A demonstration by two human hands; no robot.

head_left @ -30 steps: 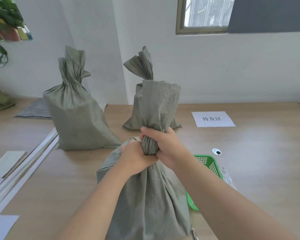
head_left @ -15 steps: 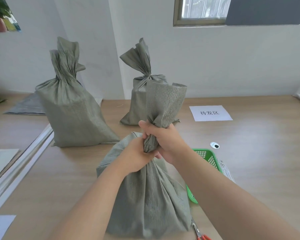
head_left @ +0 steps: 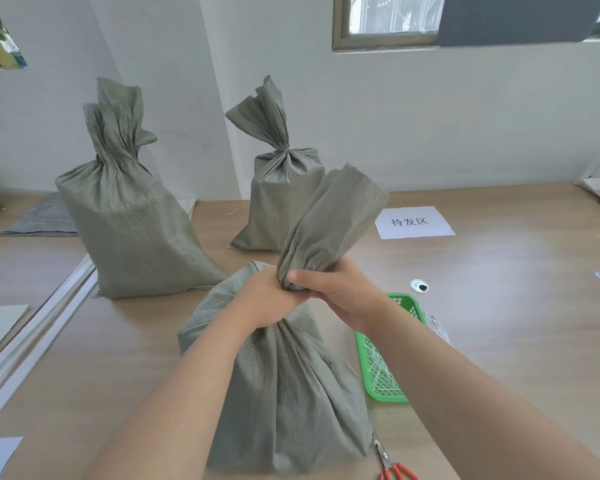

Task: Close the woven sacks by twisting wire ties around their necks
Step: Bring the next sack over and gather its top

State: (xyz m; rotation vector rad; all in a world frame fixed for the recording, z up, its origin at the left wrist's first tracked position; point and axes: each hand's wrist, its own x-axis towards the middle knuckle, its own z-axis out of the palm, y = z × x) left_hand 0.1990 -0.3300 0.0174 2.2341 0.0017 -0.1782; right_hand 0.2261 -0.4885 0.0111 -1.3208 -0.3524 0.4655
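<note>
A grey-green woven sack (head_left: 291, 393) stands on the table in front of me. My left hand (head_left: 264, 299) grips its gathered neck from the left. My right hand (head_left: 340, 289) grips the same neck from the right, just above, with the thumb across the bunched cloth. The sack's loose top (head_left: 333, 216) leans up and to the right above my hands. I see no wire tie on this neck. A green basket (head_left: 381, 375) holding white wire ties sits to the right of the sack, partly behind my right forearm.
Two more sacks stand behind, one at the left (head_left: 125, 216) and one at the middle (head_left: 278, 192), both with gathered necks. A paper label (head_left: 414, 221) lies at the right. Red-handled pliers (head_left: 392, 462) lie near the front edge. Flat sacks (head_left: 39, 216) lie at far left.
The sack's loose top has tipped from upright over to the right. My right hand has shifted round the neck. The camera has tilted down, showing the pliers.
</note>
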